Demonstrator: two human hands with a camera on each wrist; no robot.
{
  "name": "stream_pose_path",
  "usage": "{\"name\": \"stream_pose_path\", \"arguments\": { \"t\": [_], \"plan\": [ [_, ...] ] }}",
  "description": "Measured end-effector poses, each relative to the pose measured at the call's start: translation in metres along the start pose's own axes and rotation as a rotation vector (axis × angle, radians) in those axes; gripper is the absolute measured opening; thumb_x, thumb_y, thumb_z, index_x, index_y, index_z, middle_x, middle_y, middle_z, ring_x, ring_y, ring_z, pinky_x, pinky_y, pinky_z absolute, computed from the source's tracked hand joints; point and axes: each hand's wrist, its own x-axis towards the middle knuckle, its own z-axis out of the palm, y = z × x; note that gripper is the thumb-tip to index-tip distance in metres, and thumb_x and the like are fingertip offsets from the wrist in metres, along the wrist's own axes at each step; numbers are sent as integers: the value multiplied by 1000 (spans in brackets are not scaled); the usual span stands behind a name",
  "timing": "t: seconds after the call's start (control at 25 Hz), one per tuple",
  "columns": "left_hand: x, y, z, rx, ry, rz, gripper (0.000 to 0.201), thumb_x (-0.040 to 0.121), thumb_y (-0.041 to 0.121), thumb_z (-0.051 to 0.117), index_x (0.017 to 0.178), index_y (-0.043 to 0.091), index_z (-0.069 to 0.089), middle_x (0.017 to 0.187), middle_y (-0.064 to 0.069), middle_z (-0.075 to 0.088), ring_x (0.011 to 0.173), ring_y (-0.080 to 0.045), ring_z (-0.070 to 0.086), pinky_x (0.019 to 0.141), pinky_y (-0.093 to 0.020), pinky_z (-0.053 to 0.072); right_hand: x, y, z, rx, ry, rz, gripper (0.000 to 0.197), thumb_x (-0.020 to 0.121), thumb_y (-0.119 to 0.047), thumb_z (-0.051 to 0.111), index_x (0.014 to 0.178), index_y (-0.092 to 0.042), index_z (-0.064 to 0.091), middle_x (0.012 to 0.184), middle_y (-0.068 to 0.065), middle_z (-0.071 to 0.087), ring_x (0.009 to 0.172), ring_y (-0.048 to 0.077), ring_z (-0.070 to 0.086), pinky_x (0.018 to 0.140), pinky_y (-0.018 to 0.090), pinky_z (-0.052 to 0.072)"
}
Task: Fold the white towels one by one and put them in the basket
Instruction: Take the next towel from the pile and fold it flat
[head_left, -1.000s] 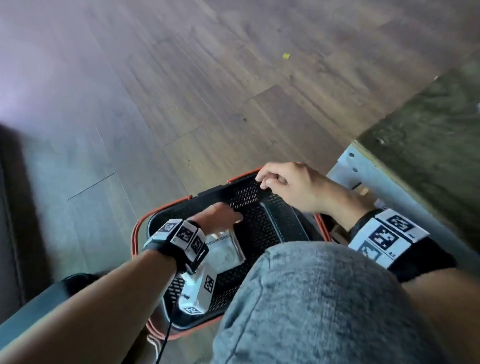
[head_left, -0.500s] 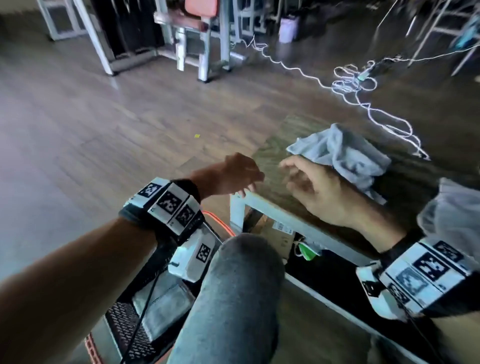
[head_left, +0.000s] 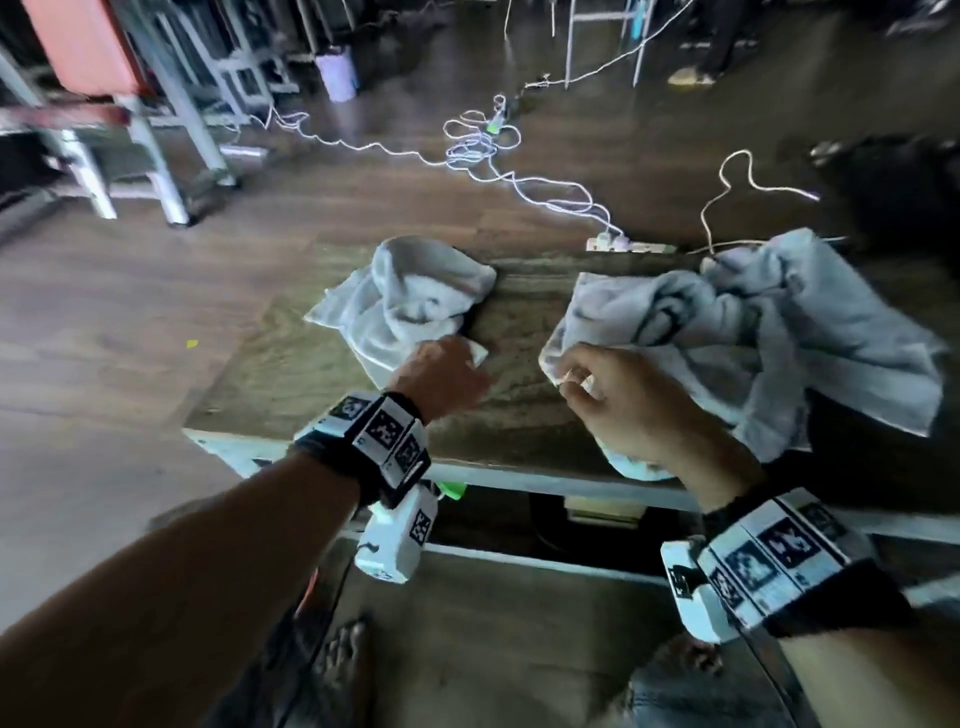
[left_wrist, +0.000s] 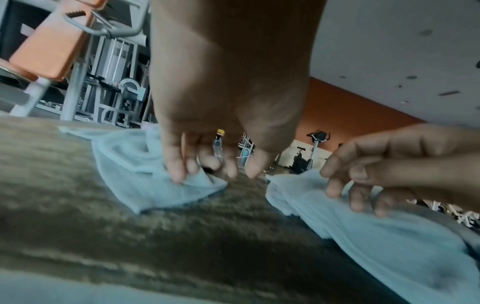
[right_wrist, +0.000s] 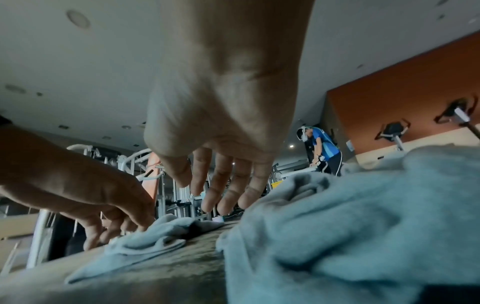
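Two crumpled white towels lie on a wooden table (head_left: 291, 374). The smaller left towel (head_left: 410, 296) (left_wrist: 135, 168) (right_wrist: 155, 232) has its near corner under the fingertips of my left hand (head_left: 441, 374) (left_wrist: 215, 172), with the thumb off the cloth. A larger right towel (head_left: 753, 332) (left_wrist: 363, 236) (right_wrist: 350, 216) spreads toward the table's right edge. My right hand (head_left: 613, 400) (right_wrist: 215, 197) hovers at its near left edge, fingers loose and holding nothing. The basket is out of view.
White cables (head_left: 483, 150) and a power strip (head_left: 613, 241) lie on the floor beyond the table. Grey gym frames (head_left: 156, 130) stand at the far left. A person in a blue top (right_wrist: 322, 148) stands far off. My bare foot (head_left: 343, 660) is below the table's near edge.
Both hands left the basket on the floor and rose to the tabletop. The left hand reached the left towel's corner and the right hand came over the right towel.
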Motion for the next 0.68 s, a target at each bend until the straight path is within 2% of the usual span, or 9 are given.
{"name": "stream_pose_path", "arguments": {
  "t": [0.04,0.08,0.16,0.24,0.32,0.4,0.48,0.56,0.68],
  "plan": [
    [2,4,11,-55,98,-65,31,82,35,57,102,11,56,105,-12,61,101,-30,59,81,-36,48,-5,6,-3,-44,4,-14,14,93,-26,58,105,-23,64,93,-8,65,87,13,60,72,31,44],
    [3,7,19,-86,135,-146,44,80,34,58,115,8,52,114,-14,59,109,-35,57,88,-40,49,-8,10,-5,-80,-13,-23,14,93,-28,57,105,-24,64,92,-11,62,90,14,59,74,32,46],
    [-2,9,29,-67,91,-257,64,83,33,61,136,5,39,133,-17,49,124,-38,48,100,-45,45,-11,10,-3,-93,-80,-18,15,91,-33,56,103,-27,62,89,-14,58,90,15,59,77,38,52],
    [-6,6,36,-44,70,-283,67,86,32,61,144,10,34,140,-13,42,131,-36,41,103,-45,41,-7,4,-1,-106,-113,-31,15,90,-36,55,99,-26,62,87,-11,62,86,16,60,75,40,55],
    [-6,-3,40,-3,117,-270,56,86,25,62,137,16,42,135,-5,47,128,-32,46,94,-46,46,2,-6,3,-126,-127,-69,16,89,-37,53,94,-24,60,85,-7,65,80,18,62,72,39,55],
    [-5,-13,38,50,154,-240,37,87,19,59,123,15,53,123,-5,55,119,-31,54,85,-45,49,14,-18,8,-123,-170,-60,14,90,-39,51,92,-26,57,87,-7,65,79,19,62,71,36,53],
    [-8,-22,36,26,181,-183,24,88,17,53,111,11,60,115,-9,59,111,-33,57,86,-44,50,24,-34,13,-112,-238,-35,11,92,-38,51,94,-29,56,92,-8,66,84,20,63,70,33,49],
    [-10,-28,34,-71,231,-54,20,90,19,50,102,10,64,106,-13,61,102,-36,60,86,-44,51,31,-45,17,-126,-252,-56,15,94,-35,52,105,-28,57,105,-6,66,94,21,64,70,32,46],
    [-12,-30,28,-431,281,-35,16,95,23,52,93,10,62,88,-11,68,79,-28,65,64,-29,51,37,-52,26,-154,-288,-97,32,93,-36,57,123,-24,52,122,-5,62,109,20,61,74,33,43]
  ]
}}
